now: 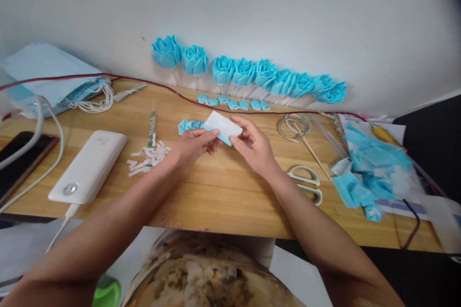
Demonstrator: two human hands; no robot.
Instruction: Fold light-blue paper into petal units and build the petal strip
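Both of my hands hold one small folded piece of mask fabric (224, 125), white on top with a blue edge, just above the wooden table (223, 196). My left hand (194, 146) pinches its left end between thumb and fingers. My right hand (254, 146) pinches its right end. Just left of the piece lies a pleated blue strip (189, 126). A row of small folded blue petals (234, 103) lies behind it. Several finished blue fabric roses on sticks (248, 73) lean against the white wall.
A white power bank (90, 165) with a cable and a dark phone (18, 158) lie at the left, behind them a stack of blue masks (50, 76). White paper scraps (147, 157) sit mid-left. Scissors (308, 183), coiled wire (293, 125), sticks and blue fabric scraps (370, 172) fill the right.
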